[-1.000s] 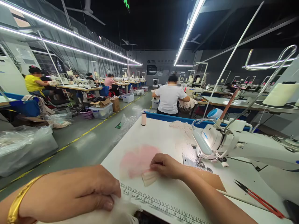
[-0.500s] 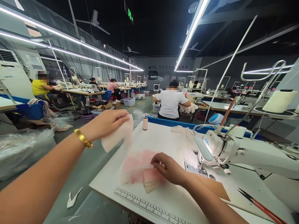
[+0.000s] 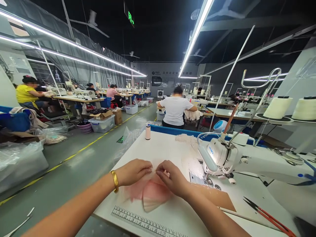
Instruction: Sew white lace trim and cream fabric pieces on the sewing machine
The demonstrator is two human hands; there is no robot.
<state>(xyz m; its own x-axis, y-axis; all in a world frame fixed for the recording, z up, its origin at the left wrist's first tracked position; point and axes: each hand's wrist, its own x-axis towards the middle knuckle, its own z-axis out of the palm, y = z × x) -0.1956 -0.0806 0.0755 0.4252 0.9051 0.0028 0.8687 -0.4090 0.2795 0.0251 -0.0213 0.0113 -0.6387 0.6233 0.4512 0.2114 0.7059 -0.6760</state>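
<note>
Side by side over the sewing table (image 3: 125,159), my left hand (image 3: 135,171) and my right hand (image 3: 174,177) have their fingers closed in a pinch. A thin, sheer pale fabric piece (image 3: 155,164) spans the small gap between them, blurred at its edges. Below lie pink and cream fabric pieces (image 3: 156,195), partly covered by the hands. A printed ruler scale (image 3: 143,220) runs along the table's front edge. To the right of my right hand is a white sewing machine (image 3: 218,154), with pale lace fabric (image 3: 190,154) near its needle area.
A pink thread spool (image 3: 147,132) stands at the table's far left corner. Red-handled scissors (image 3: 269,215) and a brown card (image 3: 214,197) lie at right. Cream thread cones (image 3: 278,107) stand behind the machine. A person in white (image 3: 175,110) sits ahead.
My left hand has come right and down from beyond the table's left edge, bringing the pale fabric piece over the pink ones. My right hand stays near the pile. The view has shifted slightly.
</note>
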